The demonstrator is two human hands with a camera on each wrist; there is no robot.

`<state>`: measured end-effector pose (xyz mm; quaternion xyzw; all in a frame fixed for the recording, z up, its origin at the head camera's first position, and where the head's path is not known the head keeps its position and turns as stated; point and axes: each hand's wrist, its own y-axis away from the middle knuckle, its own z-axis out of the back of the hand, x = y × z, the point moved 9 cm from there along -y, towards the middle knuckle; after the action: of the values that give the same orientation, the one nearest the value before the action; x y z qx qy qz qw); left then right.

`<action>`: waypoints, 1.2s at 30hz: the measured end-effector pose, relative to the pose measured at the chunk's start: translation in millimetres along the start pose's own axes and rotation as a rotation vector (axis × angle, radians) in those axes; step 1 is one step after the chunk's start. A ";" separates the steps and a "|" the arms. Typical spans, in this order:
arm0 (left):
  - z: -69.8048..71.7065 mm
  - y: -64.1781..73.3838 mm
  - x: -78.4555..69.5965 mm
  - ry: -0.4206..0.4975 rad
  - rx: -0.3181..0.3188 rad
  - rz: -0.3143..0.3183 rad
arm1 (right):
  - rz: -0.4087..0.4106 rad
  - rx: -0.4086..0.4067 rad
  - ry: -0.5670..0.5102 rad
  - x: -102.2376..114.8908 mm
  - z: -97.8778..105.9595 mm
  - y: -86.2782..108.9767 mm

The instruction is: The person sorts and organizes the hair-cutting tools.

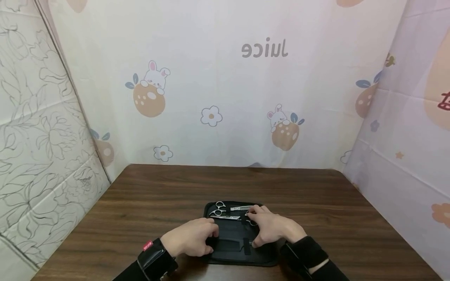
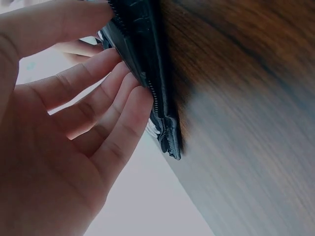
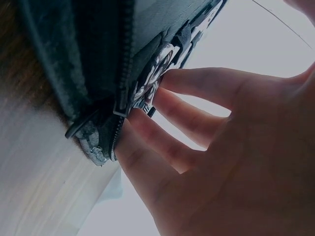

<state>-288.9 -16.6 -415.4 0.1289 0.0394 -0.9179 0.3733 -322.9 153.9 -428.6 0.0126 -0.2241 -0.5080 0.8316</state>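
A black zippered case (image 1: pixel 230 233) lies unfolded on the table, with silver scissors held in its far part. One pair has its finger rings (image 1: pixel 218 212) on the left; other rings (image 1: pixel 251 223) show on the right, under my right hand (image 1: pixel 272 226). That hand's fingertips touch the case's right edge beside the shiny rings (image 3: pixel 165 56), and its thumb rests lower on the case. My left hand (image 1: pixel 193 237) is at the left edge, its gently bent fingers against the zipper (image 2: pixel 155 101) and its thumb near the rim.
The case lies near the front of a brown wooden table (image 1: pixel 158 191). A patterned cloth (image 1: pixel 225 78) hangs behind it, with more cloth on the left and right. Black straps (image 1: pixel 154 259) sit on both wrists. Elastic loops (image 1: pixel 247 246) cross the case's inside.
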 end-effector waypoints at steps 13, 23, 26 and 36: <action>-0.5 -1.6 -4.8 -0.019 -0.007 -0.022 | -0.004 0.007 -0.021 -1.4 -0.3 0.3; 0.1 -4.7 -10.3 -0.038 -0.016 -0.039 | 0.000 0.012 -0.019 -1.8 -0.9 -0.6; -0.1 -5.9 -10.2 -0.044 -0.010 -0.037 | -0.005 0.014 -0.020 -1.9 -0.4 -0.9; -1.6 -6.9 -10.2 -0.038 0.006 -0.035 | -0.016 0.016 -0.009 -1.5 -1.3 -1.3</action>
<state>-286.4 -4.4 -414.5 0.1121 0.0318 -0.9266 0.3574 -324.1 154.3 -430.6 0.0188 -0.2318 -0.5128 0.8264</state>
